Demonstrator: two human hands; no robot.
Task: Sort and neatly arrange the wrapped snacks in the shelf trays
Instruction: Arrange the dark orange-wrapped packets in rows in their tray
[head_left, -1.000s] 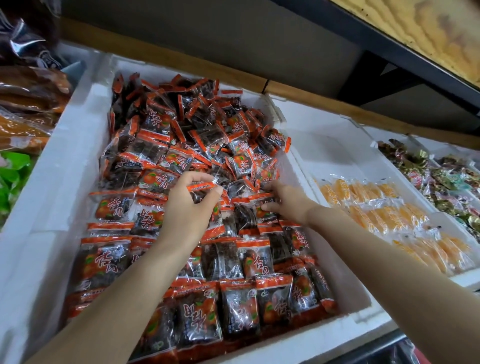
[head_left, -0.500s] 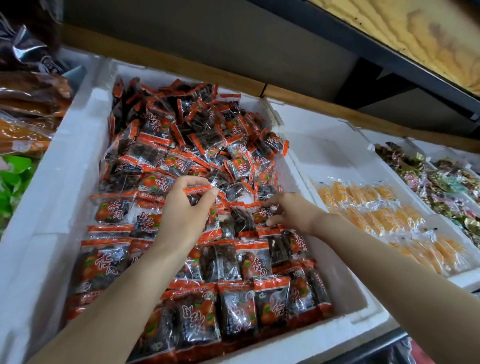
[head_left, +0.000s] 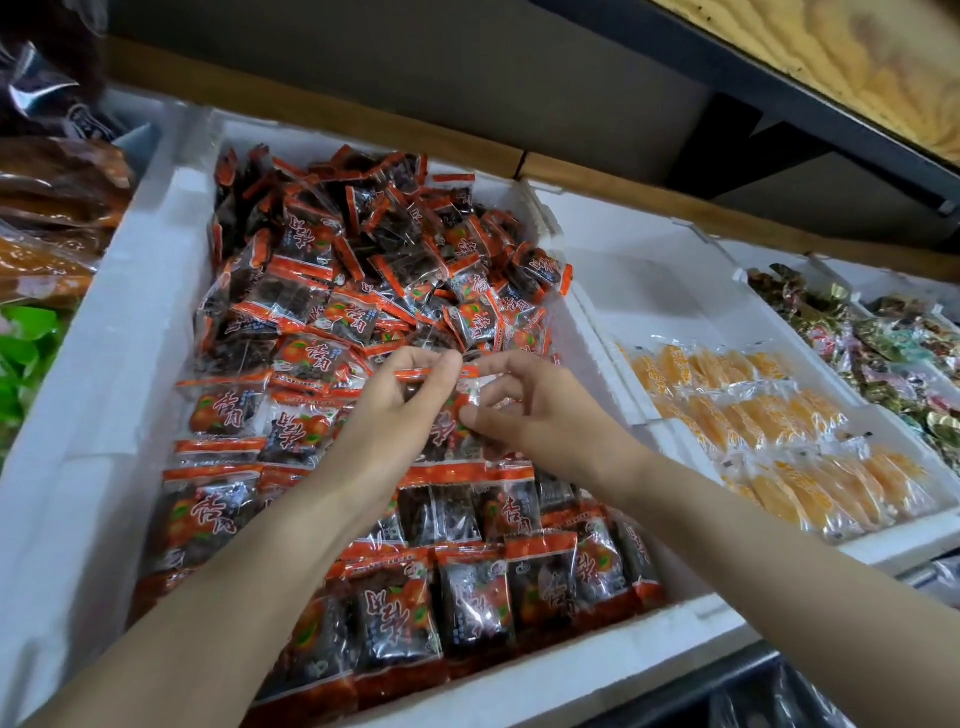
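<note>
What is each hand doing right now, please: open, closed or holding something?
Left hand: closed, pinching a red-edged snack packet by its top edge.
Right hand: closed, fingers curled on a wrapped snack; possibly the same packet, cannot tell.

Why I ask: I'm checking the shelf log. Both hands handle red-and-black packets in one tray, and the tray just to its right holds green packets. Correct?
Not quite. The head view shows the left hand and right hand gripping red-and-black packets in their tray, but the tray to its right holds orange-yellow packets, not green.
</note>
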